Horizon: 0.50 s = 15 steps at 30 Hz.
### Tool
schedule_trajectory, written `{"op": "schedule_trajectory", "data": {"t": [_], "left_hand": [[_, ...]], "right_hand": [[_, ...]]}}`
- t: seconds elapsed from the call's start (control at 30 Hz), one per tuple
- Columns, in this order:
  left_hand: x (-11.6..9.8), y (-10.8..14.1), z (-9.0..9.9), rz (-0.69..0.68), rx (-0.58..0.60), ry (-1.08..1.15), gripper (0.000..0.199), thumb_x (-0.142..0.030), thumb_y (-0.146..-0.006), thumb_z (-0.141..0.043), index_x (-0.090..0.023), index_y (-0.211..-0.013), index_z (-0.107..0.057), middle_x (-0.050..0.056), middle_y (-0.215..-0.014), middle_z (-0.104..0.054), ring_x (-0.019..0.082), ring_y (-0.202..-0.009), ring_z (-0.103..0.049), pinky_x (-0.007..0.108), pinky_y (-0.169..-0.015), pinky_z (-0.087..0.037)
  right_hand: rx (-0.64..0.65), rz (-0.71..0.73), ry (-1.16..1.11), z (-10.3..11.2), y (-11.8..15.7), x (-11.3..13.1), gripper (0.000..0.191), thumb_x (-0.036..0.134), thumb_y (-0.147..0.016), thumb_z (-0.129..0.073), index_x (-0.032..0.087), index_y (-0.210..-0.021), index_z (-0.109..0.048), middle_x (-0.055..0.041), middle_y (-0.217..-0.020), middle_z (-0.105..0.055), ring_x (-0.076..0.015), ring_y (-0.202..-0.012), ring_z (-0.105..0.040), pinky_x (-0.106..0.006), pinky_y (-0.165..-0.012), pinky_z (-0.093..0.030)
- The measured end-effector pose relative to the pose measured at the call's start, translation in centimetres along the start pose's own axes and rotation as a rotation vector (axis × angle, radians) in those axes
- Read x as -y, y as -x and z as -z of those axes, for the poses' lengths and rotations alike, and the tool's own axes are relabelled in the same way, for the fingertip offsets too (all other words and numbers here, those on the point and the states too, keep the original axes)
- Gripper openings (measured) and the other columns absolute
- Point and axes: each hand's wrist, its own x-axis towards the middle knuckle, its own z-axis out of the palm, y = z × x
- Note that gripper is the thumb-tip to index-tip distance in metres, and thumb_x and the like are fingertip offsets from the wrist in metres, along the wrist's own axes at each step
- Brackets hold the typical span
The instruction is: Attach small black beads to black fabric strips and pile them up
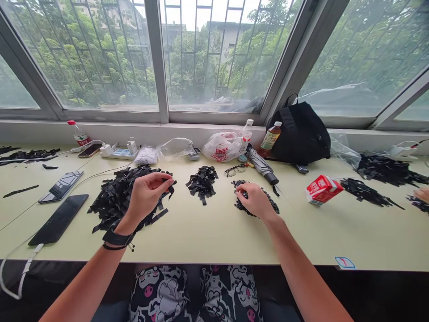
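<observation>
My left hand point(147, 192) is raised over the near side of a large heap of black strips point(110, 201), its thumb and fingers pinched on one short black strip point(172, 190). Over a pile of small, shiny black pieces point(271, 202) rests my right hand point(254, 199), fingers curled down into it. Whether a piece is between those fingertips is hidden by the hand. Between both hands lies a smaller pile of black strips point(202, 181), some with ends sticking out toward me.
Two phones point(59, 219) lie left, one cabled. Behind stand a power strip point(119, 153), a plastic bag point(221, 147), bottles, glasses point(235, 170), a folded umbrella point(263, 165) and a black backpack point(300, 134). Right are a red carton point(323, 189), more strips point(368, 192) and another person's hand point(422, 193).
</observation>
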Motion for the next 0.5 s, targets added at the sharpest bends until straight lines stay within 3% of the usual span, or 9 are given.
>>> {"op": "schedule_trajectory", "data": {"t": [0.2,0.33,0.5], "left_hand": [[2.8,-1.5,-5.0,0.177,0.281,0.223,0.039,-0.04,-0.077,-0.086,-0.017,-0.108,-0.078,0.009,-0.096,-0.077,0.02,-0.082,-0.074,0.035,-0.081,-0.062],[4.6,-1.2,-6.3,0.256,0.373,0.29,0.051,-0.032,-0.069,-0.091,-0.019,-0.116,-0.076,0.012,-0.113,-0.074,0.021,-0.086,-0.075,0.036,-0.085,-0.059],[5.5,-0.3,-6.8,0.291,0.434,0.382,0.036,-0.033,-0.075,-0.087,-0.017,-0.106,-0.077,0.011,-0.104,-0.076,0.02,-0.09,-0.071,0.035,-0.088,-0.056]], "right_hand": [[-0.028,-0.071,0.106,-1.1,-0.6,0.8,0.013,0.025,-0.089,-0.057,0.022,-0.086,-0.069,-0.0074,-0.089,-0.071,-0.0251,-0.09,-0.063,-0.033,-0.074,-0.043],[-0.045,-0.062,0.11,-1.4,-0.6,0.8,0.012,0.022,-0.09,-0.056,0.023,-0.083,-0.066,-0.0066,-0.087,-0.071,-0.0252,-0.088,-0.063,-0.033,-0.072,-0.043],[-0.063,-0.041,0.125,-1.4,-0.5,0.7,0.016,0.019,-0.093,-0.053,0.022,-0.083,-0.065,-0.0074,-0.088,-0.07,-0.0256,-0.089,-0.063,-0.034,-0.071,-0.042]]}}
